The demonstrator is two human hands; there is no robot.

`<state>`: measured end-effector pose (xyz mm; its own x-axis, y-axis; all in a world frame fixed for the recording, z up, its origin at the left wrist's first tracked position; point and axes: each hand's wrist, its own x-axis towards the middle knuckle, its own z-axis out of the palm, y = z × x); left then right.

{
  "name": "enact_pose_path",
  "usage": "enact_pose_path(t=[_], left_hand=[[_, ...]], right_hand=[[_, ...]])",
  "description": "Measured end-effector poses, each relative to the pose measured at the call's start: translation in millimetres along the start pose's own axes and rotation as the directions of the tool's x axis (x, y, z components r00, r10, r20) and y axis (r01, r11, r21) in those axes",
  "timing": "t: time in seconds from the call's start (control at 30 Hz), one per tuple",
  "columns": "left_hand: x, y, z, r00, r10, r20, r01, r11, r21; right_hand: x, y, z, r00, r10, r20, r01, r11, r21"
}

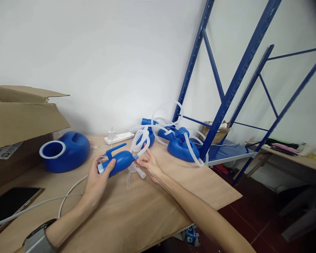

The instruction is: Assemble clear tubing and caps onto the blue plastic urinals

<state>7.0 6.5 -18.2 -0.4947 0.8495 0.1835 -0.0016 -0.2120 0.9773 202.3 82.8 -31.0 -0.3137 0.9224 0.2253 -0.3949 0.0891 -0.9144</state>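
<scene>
over a wooden table (126, 218), the left hand (100, 175) clasps a blue bottle (121, 161), thumb across its side; beyond those fingers, a tube (143, 151) meets its neck. the right hand (152, 167) bunches its fingertips there, grip unclear. handling this joint seems the step; next calls for a steady bottle.

Left hand (99, 175) curled in a grip, right hand (153, 168) close by, fingers (142, 163) bent, right forearm (197, 211) bare

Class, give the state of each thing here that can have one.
Left hand: closed around small bottle
Right hand: at the bottle's narrow end
Small bottle: held sideways
Blue jug: mouth open
Cardboard box: flaps open
Power strip: adapter plugged in
Tablet: screen dark
</scene>
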Motion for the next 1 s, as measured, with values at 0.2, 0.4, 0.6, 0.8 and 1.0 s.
enact_pose_path(t=[0.2,0.4,0.6,0.8,1.0], left_hand=[[-3.9,4.7,1.9,0.982,-0.179,0.066,0.187,0.969,-0.159],[-4.7,10.5,2.8,0.981,-0.171,0.090,0.184,0.968,-0.169],[-2.3,5.1,-0.6,0.991,0.109,0.074,-0.113,0.992,0.050],[-0.9,5.8,-1.2,0.994,0.086,0.072,-0.089,0.995,0.040],[-2.8,11.2,0.5,0.999,-0.016,0.052,0.019,0.999,-0.043]], right_hand=[[-4.1,-3.1,3.0,1.000,-0.024,-0.006,0.023,0.997,-0.067],[-5.5,-12.3,-0.7,0.999,0.022,0.034,-0.018,0.993,-0.121],[-4.0,-17.9,-7.7,0.991,0.109,0.079,-0.099,0.987,-0.128],[-3.7,-14.2,-6.5,0.993,0.103,0.057,-0.096,0.990,-0.101],[-5.3,-9.3,0.3,0.996,0.076,0.048,-0.074,0.996,-0.050]])
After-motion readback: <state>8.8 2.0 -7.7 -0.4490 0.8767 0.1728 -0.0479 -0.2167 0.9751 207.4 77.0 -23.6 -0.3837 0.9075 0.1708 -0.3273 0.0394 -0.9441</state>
